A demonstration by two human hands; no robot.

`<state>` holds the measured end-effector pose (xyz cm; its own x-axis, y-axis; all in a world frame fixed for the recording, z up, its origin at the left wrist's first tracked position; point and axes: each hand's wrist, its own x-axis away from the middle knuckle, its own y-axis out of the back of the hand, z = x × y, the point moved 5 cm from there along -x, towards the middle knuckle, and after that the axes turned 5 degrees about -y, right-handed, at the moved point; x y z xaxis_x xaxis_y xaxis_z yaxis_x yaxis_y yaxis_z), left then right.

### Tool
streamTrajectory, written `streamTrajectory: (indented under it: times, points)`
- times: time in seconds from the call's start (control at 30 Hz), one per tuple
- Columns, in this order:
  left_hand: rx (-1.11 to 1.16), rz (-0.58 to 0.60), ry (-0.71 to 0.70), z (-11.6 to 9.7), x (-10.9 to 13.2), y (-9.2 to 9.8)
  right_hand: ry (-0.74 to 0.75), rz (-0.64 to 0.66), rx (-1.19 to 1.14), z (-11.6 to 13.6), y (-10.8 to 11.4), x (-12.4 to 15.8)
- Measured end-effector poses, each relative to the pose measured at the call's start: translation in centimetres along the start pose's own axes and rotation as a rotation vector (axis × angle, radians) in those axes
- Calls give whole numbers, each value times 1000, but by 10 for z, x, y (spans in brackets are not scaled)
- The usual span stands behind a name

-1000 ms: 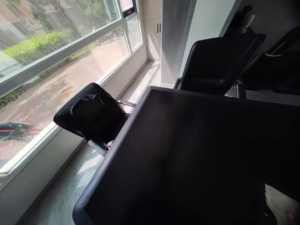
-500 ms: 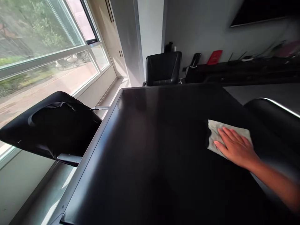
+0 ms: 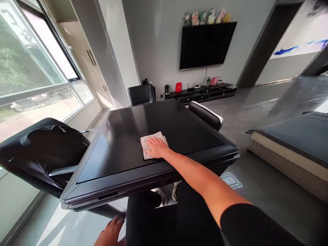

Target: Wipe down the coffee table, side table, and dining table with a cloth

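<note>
My right hand lies flat, fingers stretched out, on a pale folded cloth. It presses the cloth against the top of a black square table, near the side closest to me. A small dark mark shows on the tabletop just left of the cloth. Low in the view, my left hand hangs beside my dark-clothed leg, below the table's near edge. Its fingers are loosely bent, with the thumb apart, and nothing shows in it. The bottom of the frame cuts off part of that hand.
A black armchair stands close against the table's left side. Another black chair is at the far side, and a third at the right. Further right is a bed-like platform. A low black cabinet runs beneath the wall television.
The view has swung right and widened, bringing in the table's near edge, the television and my left hand. My right hand and the cloth now lie close to the near edge.
</note>
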<state>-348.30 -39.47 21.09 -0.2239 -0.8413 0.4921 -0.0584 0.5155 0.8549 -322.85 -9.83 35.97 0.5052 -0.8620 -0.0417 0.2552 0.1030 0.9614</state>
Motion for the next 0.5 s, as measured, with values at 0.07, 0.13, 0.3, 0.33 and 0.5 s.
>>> streamTrajectory:
  times: [0.07,0.13,0.3,0.33,0.5]
  points:
    - [200,-324,-182,-38,-11,68,14,-92,-47,5,15,5]
    - [277,-566,-379,-77,-22,141,33,-261,-95,0,30,30]
    - [207,-852,-362,-127,-89,261,8,-838,-226,-64,28,170]
    - [174,-835,-326,-133,-111,270,-43,-941,-238,-86,19,203]
    - [-35,-707,-121,-173,-209,274,-546,-1035,-206,-185,-53,346]
